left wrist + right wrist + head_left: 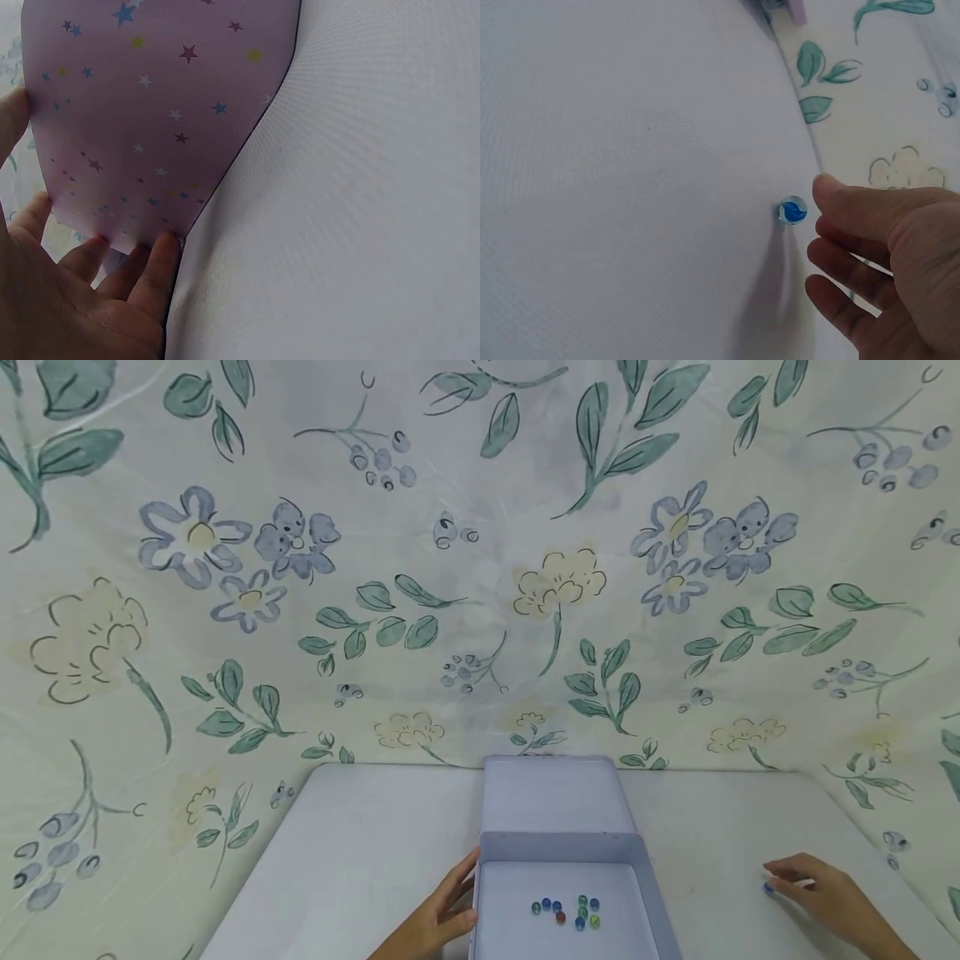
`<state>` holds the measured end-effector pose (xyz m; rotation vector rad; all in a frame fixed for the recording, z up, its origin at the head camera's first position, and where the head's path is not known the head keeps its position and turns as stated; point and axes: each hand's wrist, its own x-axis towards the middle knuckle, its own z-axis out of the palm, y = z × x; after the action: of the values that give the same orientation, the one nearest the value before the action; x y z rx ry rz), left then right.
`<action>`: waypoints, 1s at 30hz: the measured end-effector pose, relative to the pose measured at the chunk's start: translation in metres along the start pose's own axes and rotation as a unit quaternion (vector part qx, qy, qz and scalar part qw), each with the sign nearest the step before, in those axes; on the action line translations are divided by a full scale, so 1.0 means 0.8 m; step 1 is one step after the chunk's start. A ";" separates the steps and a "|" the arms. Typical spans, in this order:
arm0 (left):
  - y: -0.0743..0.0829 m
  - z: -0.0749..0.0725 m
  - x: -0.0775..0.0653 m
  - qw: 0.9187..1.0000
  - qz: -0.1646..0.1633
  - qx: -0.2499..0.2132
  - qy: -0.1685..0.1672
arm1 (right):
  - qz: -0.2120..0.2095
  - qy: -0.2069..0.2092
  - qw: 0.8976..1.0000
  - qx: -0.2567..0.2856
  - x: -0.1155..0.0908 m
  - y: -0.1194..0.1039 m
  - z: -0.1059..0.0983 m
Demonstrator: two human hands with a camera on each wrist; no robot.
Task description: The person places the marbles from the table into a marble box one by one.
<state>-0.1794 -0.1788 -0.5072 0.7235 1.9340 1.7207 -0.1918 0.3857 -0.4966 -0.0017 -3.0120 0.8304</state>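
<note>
A pale lilac box point(562, 847) lies open on the white table, with several blue, green and red glass marbles point(582, 913) on its floor. My left hand point(438, 910) rests against the box's left outer wall. Up close, that star-printed wall point(180, 112) has the fingertips and thumb spread along its edges. Out to the right, my right hand point(821, 893) is beside a clear marble with a blue swirl point(792, 210). In the right wrist view the marble sits on the table, a small gap from the thumb and fingers.
Behind the box lies its flat lid point(555, 793), or an open flap; which one I cannot tell. White tabletop point(390, 827) extends on both sides. A floral cloth point(480, 610) hangs behind and around the table.
</note>
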 end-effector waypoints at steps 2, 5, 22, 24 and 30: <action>0.001 0.000 0.000 1.000 -0.002 -0.001 0.002 | 0.005 -0.005 1.000 -0.002 0.000 -0.001 0.002; 0.003 0.001 0.000 1.000 -0.007 -0.001 0.009 | 0.004 -0.007 1.000 -0.009 0.001 -0.002 0.004; 0.004 0.001 0.002 1.000 -0.010 0.006 0.017 | -0.019 0.017 0.999 -0.031 0.000 -0.006 0.010; 0.005 0.001 0.001 1.000 -0.009 0.008 0.018 | -0.016 0.018 0.999 -0.032 0.000 -0.006 0.012; 0.006 0.002 -0.001 1.000 -0.011 0.003 0.016 | -0.024 0.028 0.999 -0.029 -0.003 -0.005 0.018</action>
<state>-0.1771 -0.1776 -0.5027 0.6784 1.9621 1.7224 -0.1899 0.3751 -0.5067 0.0457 -2.9691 0.7245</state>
